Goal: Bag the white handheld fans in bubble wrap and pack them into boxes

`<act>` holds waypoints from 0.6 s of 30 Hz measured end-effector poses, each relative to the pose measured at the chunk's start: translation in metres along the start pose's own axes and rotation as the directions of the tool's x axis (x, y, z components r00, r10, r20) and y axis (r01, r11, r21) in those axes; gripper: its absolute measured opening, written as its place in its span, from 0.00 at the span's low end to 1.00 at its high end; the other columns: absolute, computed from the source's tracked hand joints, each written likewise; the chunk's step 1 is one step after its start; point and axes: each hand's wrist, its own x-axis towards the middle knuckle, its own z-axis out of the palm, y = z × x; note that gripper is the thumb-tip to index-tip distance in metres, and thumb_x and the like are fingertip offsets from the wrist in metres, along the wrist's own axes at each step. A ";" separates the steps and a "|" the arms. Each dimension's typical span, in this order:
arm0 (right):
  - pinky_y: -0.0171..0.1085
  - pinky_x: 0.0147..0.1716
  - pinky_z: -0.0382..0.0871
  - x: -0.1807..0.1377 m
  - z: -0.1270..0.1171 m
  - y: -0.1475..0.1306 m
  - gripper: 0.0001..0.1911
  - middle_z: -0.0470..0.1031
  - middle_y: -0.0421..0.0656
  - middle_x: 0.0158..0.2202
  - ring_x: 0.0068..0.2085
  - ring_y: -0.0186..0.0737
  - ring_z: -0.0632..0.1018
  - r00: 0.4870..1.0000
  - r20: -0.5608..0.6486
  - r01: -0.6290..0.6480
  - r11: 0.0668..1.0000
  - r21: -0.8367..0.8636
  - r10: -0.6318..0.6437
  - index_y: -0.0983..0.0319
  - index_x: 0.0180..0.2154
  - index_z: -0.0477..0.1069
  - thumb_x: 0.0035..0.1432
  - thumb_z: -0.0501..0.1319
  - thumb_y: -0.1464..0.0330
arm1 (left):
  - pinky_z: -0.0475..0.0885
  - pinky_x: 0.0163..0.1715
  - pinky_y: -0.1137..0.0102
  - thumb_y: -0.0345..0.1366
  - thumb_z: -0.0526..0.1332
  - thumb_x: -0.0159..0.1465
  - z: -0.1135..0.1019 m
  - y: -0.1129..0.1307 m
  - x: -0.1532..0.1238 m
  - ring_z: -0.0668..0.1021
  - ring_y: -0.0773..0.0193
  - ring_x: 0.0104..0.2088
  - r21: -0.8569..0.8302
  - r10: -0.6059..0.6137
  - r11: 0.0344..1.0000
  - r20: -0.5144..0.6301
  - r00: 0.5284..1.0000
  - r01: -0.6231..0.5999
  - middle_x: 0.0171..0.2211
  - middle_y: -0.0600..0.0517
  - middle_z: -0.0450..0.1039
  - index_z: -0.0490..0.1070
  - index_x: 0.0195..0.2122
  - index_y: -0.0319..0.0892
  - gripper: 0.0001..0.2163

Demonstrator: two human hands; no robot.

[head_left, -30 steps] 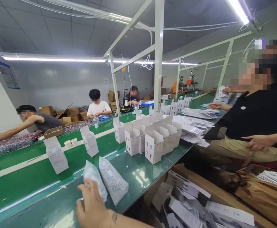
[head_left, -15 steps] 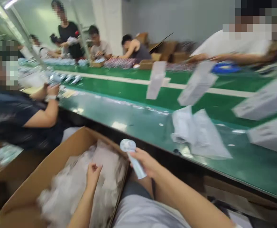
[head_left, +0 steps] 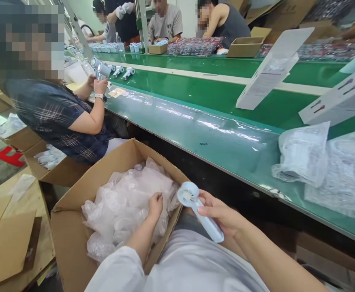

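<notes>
My right hand (head_left: 218, 211) is closed around the handle of a light blue handheld fan (head_left: 208, 223). The fan's round head points up and to the left, near the box's right rim. Over the open cardboard box (head_left: 71, 219) on my left, my left hand (head_left: 155, 206) has its fingers curled together against a heap of clear bubble-wrap bags (head_left: 119, 207). Whether a bag is pinched in those fingers cannot be made out.
A green conveyor (head_left: 177, 75) runs behind the workbench (head_left: 195, 125). Wrapped packages (head_left: 303, 152) lie at the right, near standing white boxes (head_left: 271, 73). A co-worker (head_left: 65, 105) at left holds light blue fans (head_left: 101, 69). Other people sit across the line.
The view has swung left and steadied, so the bench items appear farther right. My left hand has moved toward the box's right side. The fan stays in my right hand.
</notes>
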 end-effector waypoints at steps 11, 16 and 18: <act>0.35 0.33 0.66 0.015 0.025 0.001 0.28 0.74 0.40 0.36 0.34 0.37 0.75 0.964 0.142 -0.197 0.960 -0.199 0.227 0.62 0.40 0.69 0.36 0.75 0.65 | 0.70 0.30 0.72 0.40 0.66 0.55 -0.070 0.076 -0.058 0.74 0.66 0.27 -0.382 0.260 0.912 0.252 0.932 -0.152 0.26 0.51 0.76 0.79 0.31 0.37 0.10; 0.37 0.39 0.66 0.005 0.022 0.012 0.24 0.73 0.39 0.39 0.40 0.39 0.74 0.992 -0.063 -0.120 0.938 -0.324 0.105 0.59 0.39 0.69 0.37 0.73 0.68 | 0.72 0.35 0.69 0.36 0.59 0.63 -0.065 0.098 -0.072 0.76 0.63 0.32 -0.100 0.541 0.835 -0.021 0.841 -0.540 0.31 0.48 0.77 0.77 0.35 0.39 0.08; 0.37 0.42 0.66 0.005 0.021 0.018 0.25 0.73 0.39 0.40 0.43 0.40 0.74 0.997 -0.051 -0.071 0.965 -0.253 0.061 0.59 0.39 0.69 0.36 0.72 0.68 | 0.72 0.37 0.67 0.33 0.56 0.65 -0.067 0.101 -0.080 0.76 0.62 0.35 0.085 0.767 0.640 -0.002 0.642 -0.764 0.32 0.47 0.76 0.75 0.36 0.39 0.08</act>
